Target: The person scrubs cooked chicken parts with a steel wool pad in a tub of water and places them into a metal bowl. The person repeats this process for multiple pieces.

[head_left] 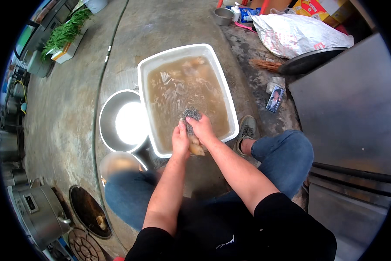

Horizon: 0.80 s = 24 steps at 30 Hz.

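Observation:
My two hands meet over the near side of a white rectangular tub (pixel 142 87) of murky brown water. Closed round a grey steel wool scrubber (pixel 192 115) is my right hand (pixel 201 128), which presses it against a pale, yellowish piece that looks like a pig's trotter (pixel 197 149). My left hand (pixel 180 139) grips that piece from the other side; much of it is hidden by my fingers. More pale pieces (pixel 194 63) show dimly under the water at the far end.
Left of the tub stands a steel pot (pixel 108 124), with a blurred round container (pixel 122 163) nearer me. A lit phone (pixel 275 98) and a broom (pixel 265 65) lie right, beside a steel cabinet (pixel 347 113). An open floor drain (pixel 88 211) and a hose (pixel 100 82) are at left.

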Available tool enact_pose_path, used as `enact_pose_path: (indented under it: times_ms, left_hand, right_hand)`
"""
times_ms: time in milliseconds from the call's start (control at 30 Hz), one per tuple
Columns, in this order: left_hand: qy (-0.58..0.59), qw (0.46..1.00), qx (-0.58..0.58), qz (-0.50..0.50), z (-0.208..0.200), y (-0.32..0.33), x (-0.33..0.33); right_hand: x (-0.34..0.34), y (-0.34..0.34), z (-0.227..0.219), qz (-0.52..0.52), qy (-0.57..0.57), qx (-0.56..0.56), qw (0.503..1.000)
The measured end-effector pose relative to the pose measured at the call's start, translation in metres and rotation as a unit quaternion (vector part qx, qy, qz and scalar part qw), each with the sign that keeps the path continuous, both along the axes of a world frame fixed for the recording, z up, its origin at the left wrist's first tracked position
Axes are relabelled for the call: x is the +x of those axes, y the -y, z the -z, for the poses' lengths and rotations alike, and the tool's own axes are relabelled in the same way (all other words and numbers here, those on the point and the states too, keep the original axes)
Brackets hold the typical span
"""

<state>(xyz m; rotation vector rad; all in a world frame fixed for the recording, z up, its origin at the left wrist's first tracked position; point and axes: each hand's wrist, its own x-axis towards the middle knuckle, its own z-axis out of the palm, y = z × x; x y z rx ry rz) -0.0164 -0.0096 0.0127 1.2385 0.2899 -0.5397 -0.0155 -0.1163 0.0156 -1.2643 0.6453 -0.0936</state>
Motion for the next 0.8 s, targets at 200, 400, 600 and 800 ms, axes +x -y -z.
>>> enact_pose_path:
  times_ms: [200, 400, 600, 800]
  left_hand:
    - [0.034, 0.999, 0.023, 0.019, -0.011, 0.004, -0.001]
    - [0.131, 0.983, 0.121, -0.037, -0.005, 0.008, -0.007]
    - [0.109, 0.988, 0.104, 0.014, -0.019, 0.005, -0.006]
    - [-0.014, 0.999, -0.023, -0.022, -0.010, 0.002, 0.000]
  right_hand:
    - [0.010, 0.041, 0.035, 0.066, -0.081, 0.137, 0.985]
    - [-0.010, 0.000, -0.014, 0.077, 0.011, 0.143, 0.987]
    - [-0.008, 0.035, -0.011, 0.100, -0.101, 0.317, 0.938]
    - [-0.005, 0.013, 0.000, 0.001, -0.019, 0.096, 0.995]
